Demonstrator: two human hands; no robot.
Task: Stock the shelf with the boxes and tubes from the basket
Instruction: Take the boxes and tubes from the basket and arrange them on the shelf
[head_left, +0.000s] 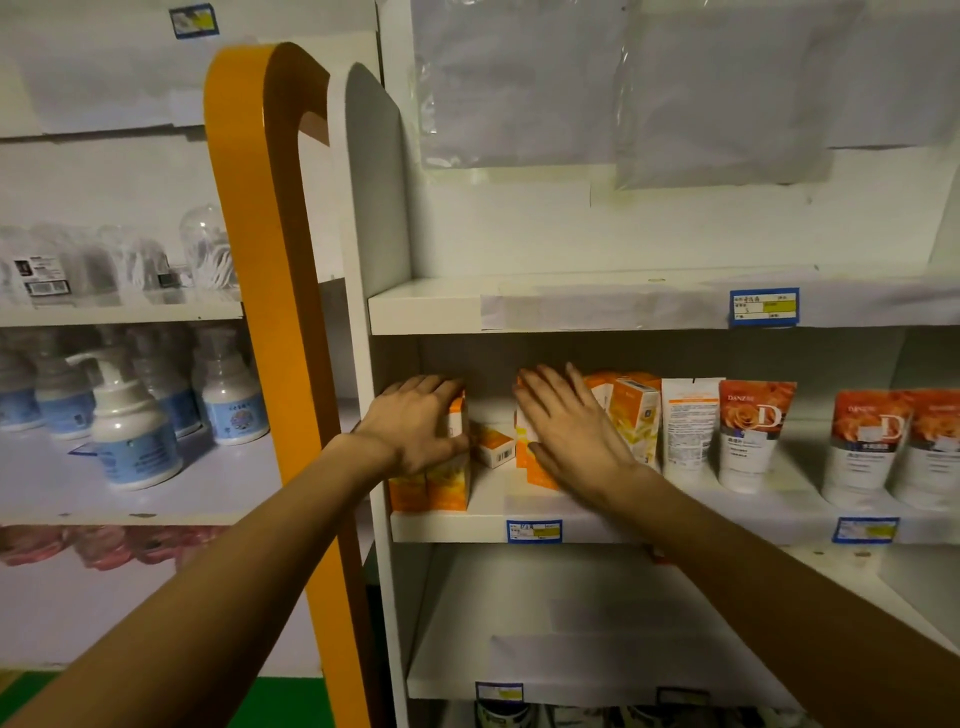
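On the shelf (571, 525), the left hand (415, 426) curls its fingers round upright orange boxes (447, 483); the right hand (571, 431) presses flat-fingered against another box (535, 467). Light, stiff cartons, probably best held by their sides.

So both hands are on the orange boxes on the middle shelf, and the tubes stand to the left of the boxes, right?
Not quite. The head view shows the tubes standing to the right of the orange boxes, not the left. The rest holds: the left hand and right hand are both on orange boxes on the middle shelf.
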